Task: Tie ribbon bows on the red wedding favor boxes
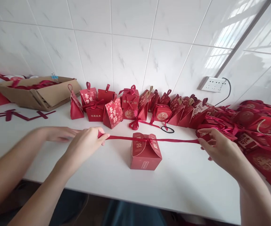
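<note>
A red gift box (146, 157) with gold print stands on the white table, its curved top flaps folded together. A dark red ribbon (177, 140) is knotted at the top of the box and stretches out level to both sides. My left hand (85, 144) pinches the ribbon's left end, well to the left of the box. At the right end, my right hand (214, 142) grips the ribbon between thumb and fingers. Both hands are held above the table, apart from the box.
Another person's hand (60, 134) is behind my left hand. Finished-looking red boxes (113, 113) line the tiled wall. A cardboard tray (52, 94) holds ribbons, with loose ribbon (27, 117) before it. A black hair tie (167, 129) lies behind the box. Red boxes (264, 160) pile up right.
</note>
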Available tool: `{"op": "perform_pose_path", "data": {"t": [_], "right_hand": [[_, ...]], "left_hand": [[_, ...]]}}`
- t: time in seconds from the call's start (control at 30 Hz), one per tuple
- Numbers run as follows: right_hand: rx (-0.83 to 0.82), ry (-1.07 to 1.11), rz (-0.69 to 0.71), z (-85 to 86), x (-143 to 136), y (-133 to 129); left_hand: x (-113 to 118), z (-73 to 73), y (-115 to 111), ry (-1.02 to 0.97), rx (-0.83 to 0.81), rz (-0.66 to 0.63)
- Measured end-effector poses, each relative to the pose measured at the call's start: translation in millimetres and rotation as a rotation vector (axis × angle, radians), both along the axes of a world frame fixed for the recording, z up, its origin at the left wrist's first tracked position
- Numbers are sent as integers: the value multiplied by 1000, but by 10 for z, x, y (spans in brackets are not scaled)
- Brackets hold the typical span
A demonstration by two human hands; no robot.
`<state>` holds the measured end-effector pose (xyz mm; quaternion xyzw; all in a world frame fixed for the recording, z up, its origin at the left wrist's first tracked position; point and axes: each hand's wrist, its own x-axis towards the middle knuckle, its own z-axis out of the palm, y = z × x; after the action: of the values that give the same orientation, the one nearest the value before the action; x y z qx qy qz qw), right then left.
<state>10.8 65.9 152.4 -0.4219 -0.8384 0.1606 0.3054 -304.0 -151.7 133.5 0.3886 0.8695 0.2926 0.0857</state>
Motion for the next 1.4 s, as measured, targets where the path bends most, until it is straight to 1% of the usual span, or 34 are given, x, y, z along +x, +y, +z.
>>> {"op": "perform_pose_path", "data": {"t": [0.03,0.1,0.17,0.23,0.4,0.57,0.63,0.7,0.8,0.87,0.97,1.0,1.07,1.1,1.17,1.2,1.23,1.3,1.33,1.4], "right_hand": [[-32,28,-5,-57,18,16],[-111,50,-57,-161,50,45],[-185,50,-121,-252,80,67],[-217,84,-159,-331,109,80],[-307,212,-123,-475,167,94],[-455,355,-94,-646,151,123],[-533,363,-74,-748,129,132],[-585,321,-60,-850,113,139],[-586,207,-55,-957,130,170],[-535,136,-87,-974,164,211],[-395,63,-175,-899,172,254],[-355,49,-178,-848,142,249],[-316,30,-109,-719,16,206],[-320,22,-37,-649,-76,172],[-355,1,151,-519,-290,101],[-401,-23,277,-466,-397,73],[-469,-46,425,-423,-493,55],[-596,-57,612,-370,-643,53],[-647,-49,667,-356,-693,68],[-712,-25,719,-346,-757,120]], "left_hand": [[-5,-30,-14,20,-35,-3],[-6,-76,-34,71,-125,-15],[-7,-113,-44,57,-137,-25],[-13,-150,-49,26,-129,-35],[-52,-262,-45,-79,-89,-43],[-134,-418,-43,-183,-34,-107],[-150,-484,-49,-186,-30,-129],[-153,-544,-60,-159,-47,-139],[-163,-609,-89,-109,-68,-138],[-184,-617,-108,-53,-52,-109],[-182,-539,-89,95,46,-52],[-155,-487,-58,120,84,-65],[-54,-364,47,59,132,-170],[14,-303,119,-28,126,-259],[151,-209,281,-197,54,-420],[207,-180,364,-255,-1,-483],[248,-164,442,-302,-57,-532],[274,-158,577,-424,-144,-627],[260,-160,635,-519,-169,-680],[190,-163,734,-722,-202,-778]]}}
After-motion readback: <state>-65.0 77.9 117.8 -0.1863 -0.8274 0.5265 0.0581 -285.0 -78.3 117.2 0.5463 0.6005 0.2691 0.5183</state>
